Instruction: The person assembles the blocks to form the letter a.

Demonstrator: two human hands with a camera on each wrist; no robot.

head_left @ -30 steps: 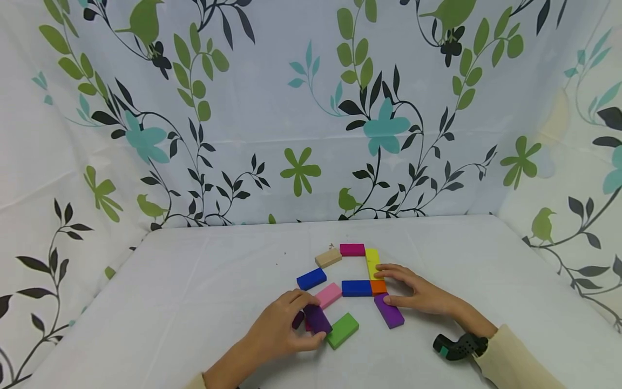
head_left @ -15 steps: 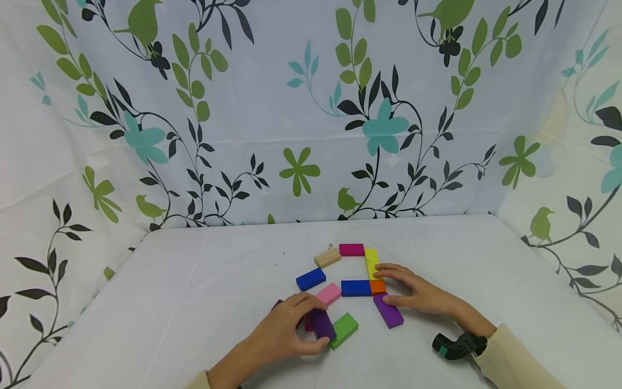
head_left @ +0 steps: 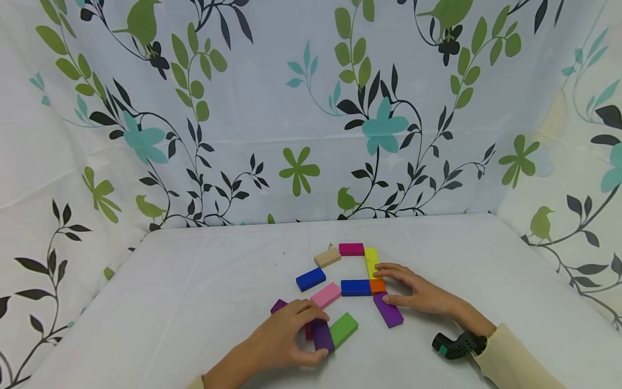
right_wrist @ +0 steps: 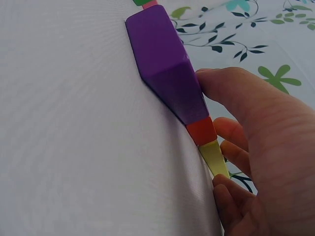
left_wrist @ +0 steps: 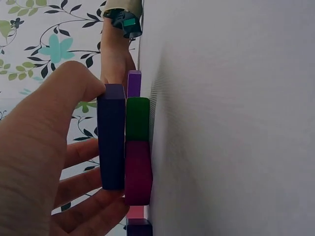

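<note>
My left hand (head_left: 284, 335) pinches a dark purple wooden block (head_left: 323, 336) between thumb and fingers. In the left wrist view this block lies above a green block (left_wrist: 138, 119) and a magenta block (left_wrist: 139, 172); whether it touches them I cannot tell. Behind the left fingers, another purple block (head_left: 278, 306) is partly hidden. My right hand (head_left: 423, 294) rests at the right side of the layout. Its thumb touches a violet block (head_left: 388, 310) and its fingertips reach a yellow block (head_left: 371, 260). Between those two sits a small orange block (head_left: 377, 286).
A blue block (head_left: 356, 288) adjoins the orange one, with a pink block (head_left: 325, 295) to its left. Farther back lie a second blue block (head_left: 311, 279), a beige block (head_left: 328, 257) and a magenta-red block (head_left: 351, 249). A patterned curtain (head_left: 252, 135) hangs behind the white table (head_left: 194, 292).
My left hand has shifted slightly right and toward the table's near side with its purple block, uncovering more of the purple block behind it. My right hand has stayed put.
</note>
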